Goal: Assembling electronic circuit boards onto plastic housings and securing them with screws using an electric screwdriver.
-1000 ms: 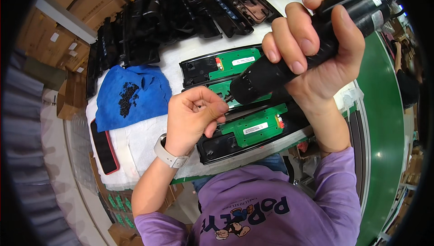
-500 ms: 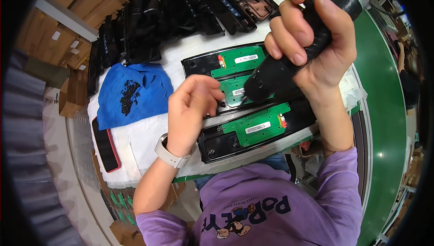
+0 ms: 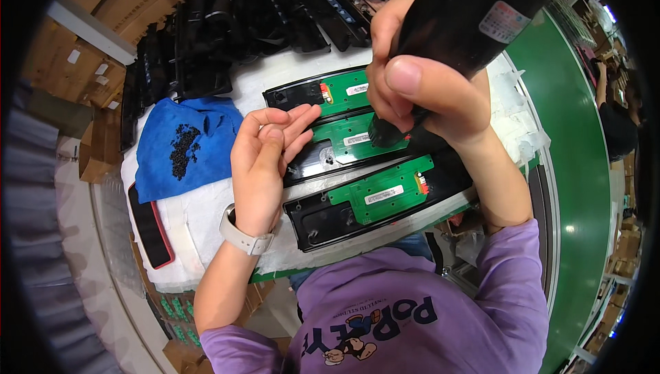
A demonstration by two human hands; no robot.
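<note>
My right hand is wrapped round a black electric screwdriver, its nose pointing down over the middle green circuit board. The driver's tip is hidden, so contact cannot be told. That board lies in a long black plastic housing. My left hand is beside the housing's left end, palm partly up and fingers stretched out; no held thing shows. A nearer housing carries another green board, with a white label and a small connector. A third board sits in the far housing.
A blue cloth with a heap of small black screws lies at the left. Below it is a red-edged phone. Many black plastic housings are piled at the back. Cardboard boxes stand far left.
My right hand and the screwdriver have moved left and come down over the middle board. My left hand has shifted left off that board, and its fingers have straightened.
</note>
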